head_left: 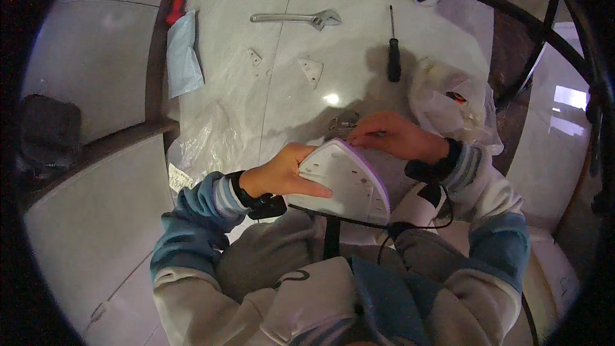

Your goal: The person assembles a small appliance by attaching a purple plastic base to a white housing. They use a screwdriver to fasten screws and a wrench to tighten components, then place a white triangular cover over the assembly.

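My left hand (282, 176) grips a white, rounded triangular panel with a purple edge (346, 182), its thumb lying flat across the top face. The panel is tilted over my lap and has several small slots and a raised part near its right corner. Beside the panel's far tip is my right hand (394, 136), its fingers curled and drawn together. Whatever those fingers hold, if anything, is hidden. A few small metal pieces (343, 122) lie on the floor just beyond the fingertips; they are too small to name.
On the floor are an adjustable wrench (295, 19), a screwdriver (394, 57), two small white triangular pieces (312, 70), clear plastic (214, 134) and a whitish bag (451, 96). A pale blue packet (184, 57), a red dumbbell (179, 0) and black metal tubes (512, 9) stand around the edges.
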Motion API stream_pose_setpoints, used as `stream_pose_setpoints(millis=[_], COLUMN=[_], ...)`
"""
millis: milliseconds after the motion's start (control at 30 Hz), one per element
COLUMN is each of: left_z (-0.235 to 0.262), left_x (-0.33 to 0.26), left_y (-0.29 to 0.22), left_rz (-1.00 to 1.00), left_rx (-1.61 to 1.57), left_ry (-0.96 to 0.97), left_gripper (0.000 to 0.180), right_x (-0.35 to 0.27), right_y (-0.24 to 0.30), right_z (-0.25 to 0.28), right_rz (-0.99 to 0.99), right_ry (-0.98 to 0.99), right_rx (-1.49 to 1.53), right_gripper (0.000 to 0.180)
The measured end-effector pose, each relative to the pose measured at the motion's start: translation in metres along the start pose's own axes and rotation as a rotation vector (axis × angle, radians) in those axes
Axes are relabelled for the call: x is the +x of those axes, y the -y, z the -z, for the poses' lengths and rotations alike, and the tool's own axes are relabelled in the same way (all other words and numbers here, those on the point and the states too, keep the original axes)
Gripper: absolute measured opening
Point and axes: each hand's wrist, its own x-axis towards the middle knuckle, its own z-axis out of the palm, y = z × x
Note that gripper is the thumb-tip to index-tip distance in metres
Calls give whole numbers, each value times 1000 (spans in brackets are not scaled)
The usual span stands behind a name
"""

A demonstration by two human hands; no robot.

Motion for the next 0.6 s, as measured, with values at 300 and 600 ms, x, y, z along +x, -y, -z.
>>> stream_pose_setpoints(millis=[300, 600], left_z=[-5, -8], left_x=[-9, -1], left_y=[31, 71], left_rz=[-230, -248], left_rx=[328, 541], left_ry=[23, -55], left_gripper=[40, 38], right_x=[-52, -36], right_y=[5, -35], right_z=[-3, -17], right_rz=[-438, -392], right_ry=[-124, -250], right_rx=[-112, -465], right_gripper=[21, 27])
